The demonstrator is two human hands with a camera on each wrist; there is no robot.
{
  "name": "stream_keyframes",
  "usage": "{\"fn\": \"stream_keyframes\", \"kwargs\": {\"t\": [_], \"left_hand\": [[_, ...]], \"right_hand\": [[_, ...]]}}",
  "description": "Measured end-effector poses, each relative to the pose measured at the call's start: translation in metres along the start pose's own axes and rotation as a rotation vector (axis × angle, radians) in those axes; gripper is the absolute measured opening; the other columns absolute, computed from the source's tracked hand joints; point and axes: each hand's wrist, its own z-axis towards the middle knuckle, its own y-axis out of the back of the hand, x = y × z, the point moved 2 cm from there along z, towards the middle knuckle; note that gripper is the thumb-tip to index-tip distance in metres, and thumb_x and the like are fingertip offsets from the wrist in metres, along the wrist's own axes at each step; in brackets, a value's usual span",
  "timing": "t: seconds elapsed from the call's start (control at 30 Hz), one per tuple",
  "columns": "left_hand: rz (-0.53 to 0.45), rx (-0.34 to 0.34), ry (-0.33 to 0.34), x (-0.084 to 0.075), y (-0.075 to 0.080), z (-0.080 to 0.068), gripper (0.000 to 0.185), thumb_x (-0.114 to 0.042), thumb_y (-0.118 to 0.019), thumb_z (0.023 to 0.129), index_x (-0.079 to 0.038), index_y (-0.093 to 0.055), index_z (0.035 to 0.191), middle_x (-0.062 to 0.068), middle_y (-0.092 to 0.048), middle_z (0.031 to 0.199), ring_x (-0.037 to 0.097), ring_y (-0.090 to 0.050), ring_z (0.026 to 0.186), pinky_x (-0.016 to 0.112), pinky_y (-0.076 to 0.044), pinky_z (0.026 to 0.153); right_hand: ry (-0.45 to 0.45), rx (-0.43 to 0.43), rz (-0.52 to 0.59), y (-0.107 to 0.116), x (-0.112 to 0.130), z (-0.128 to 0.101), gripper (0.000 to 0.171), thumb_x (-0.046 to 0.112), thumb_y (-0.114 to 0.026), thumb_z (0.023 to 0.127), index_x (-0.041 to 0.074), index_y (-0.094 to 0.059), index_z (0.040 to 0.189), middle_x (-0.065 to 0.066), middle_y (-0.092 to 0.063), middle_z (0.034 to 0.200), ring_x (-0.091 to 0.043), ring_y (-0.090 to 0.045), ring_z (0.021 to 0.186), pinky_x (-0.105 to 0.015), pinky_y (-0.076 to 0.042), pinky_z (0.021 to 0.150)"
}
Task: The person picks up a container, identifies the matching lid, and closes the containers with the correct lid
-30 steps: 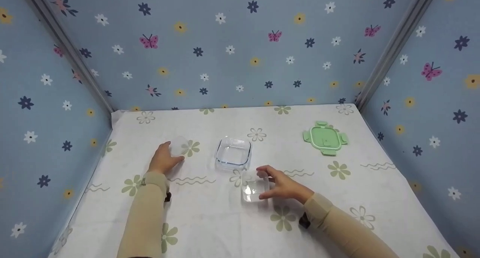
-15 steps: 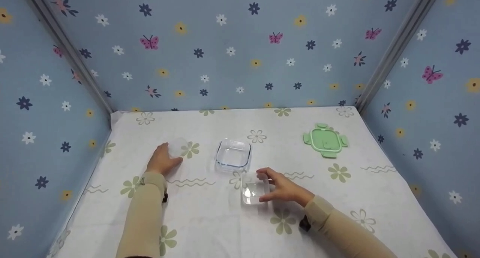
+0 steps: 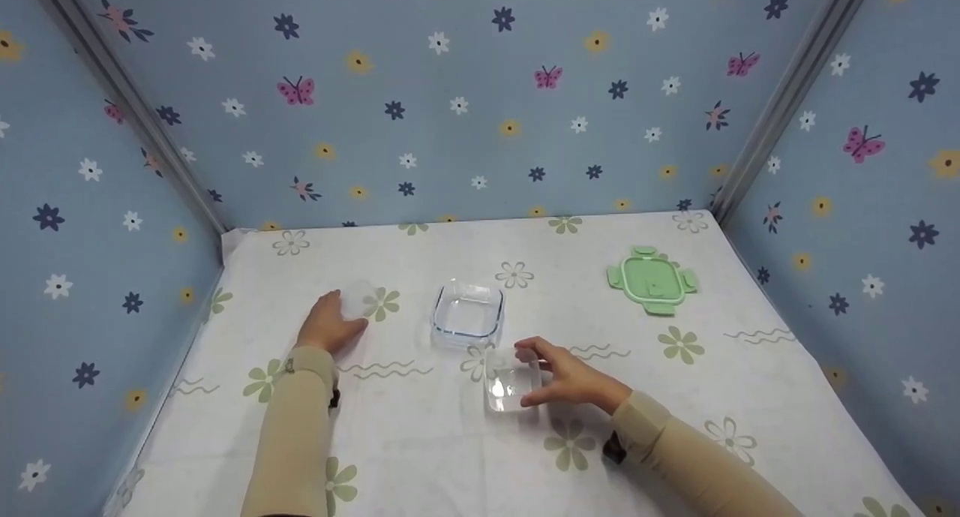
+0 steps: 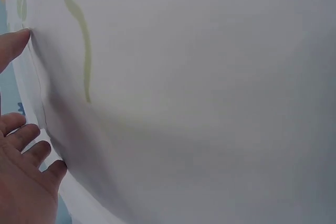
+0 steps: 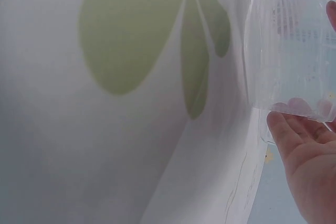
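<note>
Head view: almost nothing has moved over the last second. Right hand curls its fingers around a clear square box at 6 o'clock; left hand cups a round clear lid at 9 o'clock on the desk.

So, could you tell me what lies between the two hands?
In the head view, only bare floral tablecloth separates the left hand and the right hand.

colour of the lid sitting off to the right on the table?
Pale green. The lid lies flat on the flower-print tablecloth, clearest in the head view.
</note>
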Motion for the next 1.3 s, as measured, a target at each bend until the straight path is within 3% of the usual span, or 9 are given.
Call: {"fn": "stream_keyframes", "kwargs": {"t": [0.2, 0.53, 0.67, 0.97, 1.3], "left_hand": [[0.005, -0.005, -0.001, -0.003, 0.001, 0.0, 0.094, -0.035, -0.068, 0.101, 0.008, -0.02, 0.169, 0.032, -0.021, 0.176, 0.05, -0.016, 0.166, 0.058, -0.013, 0.137], [0.106, -0.059, -0.092, -0.006, 0.001, -0.007, 0.083, -0.041, -0.072, 0.097, 0.011, -0.047, 0.157, 0.034, -0.044, 0.161, 0.053, -0.039, 0.152, 0.062, -0.031, 0.131], [0.094, -0.062, -0.1, -0.01, -0.002, -0.01, 0.085, -0.045, -0.073, 0.098, 0.012, -0.047, 0.155, 0.035, -0.045, 0.16, 0.053, -0.039, 0.153, 0.062, -0.03, 0.131], [0.058, -0.052, -0.034, -0.012, -0.007, -0.011, 0.087, -0.043, -0.078, 0.096, 0.008, -0.046, 0.158, 0.031, -0.049, 0.16, 0.05, -0.042, 0.153, 0.06, -0.03, 0.132], [0.097, -0.003, -0.071, -0.017, -0.005, -0.022, 0.089, -0.043, -0.082, 0.093, 0.006, -0.047, 0.158, 0.03, -0.049, 0.162, 0.05, -0.042, 0.155, 0.061, -0.031, 0.132]], "right_hand": [[0.001, -0.001, 0.001, 0.0, 0.0, 0.0, 0.093, 0.013, -0.096, 0.082, -0.007, -0.042, 0.155, -0.033, -0.053, 0.156, -0.05, -0.049, 0.149, -0.062, -0.04, 0.125], [-0.029, -0.003, 0.001, -0.002, -0.001, 0.0, 0.093, 0.014, -0.096, 0.083, -0.004, -0.042, 0.156, -0.03, -0.053, 0.158, -0.048, -0.049, 0.151, -0.061, -0.04, 0.126], [-0.044, -0.009, -0.009, -0.002, -0.002, 0.0, 0.093, 0.015, -0.096, 0.083, -0.002, -0.043, 0.157, -0.028, -0.053, 0.158, -0.048, -0.048, 0.151, -0.062, -0.04, 0.126], [-0.041, -0.009, -0.014, -0.002, 0.001, -0.001, 0.094, 0.016, -0.096, 0.083, -0.003, -0.042, 0.158, -0.029, -0.052, 0.159, -0.049, -0.047, 0.152, -0.062, -0.039, 0.126], [-0.023, -0.007, -0.018, -0.002, 0.001, -0.002, 0.093, 0.015, -0.095, 0.083, -0.002, -0.042, 0.158, -0.03, -0.052, 0.159, -0.05, -0.047, 0.152, -0.063, -0.039, 0.126]]}}
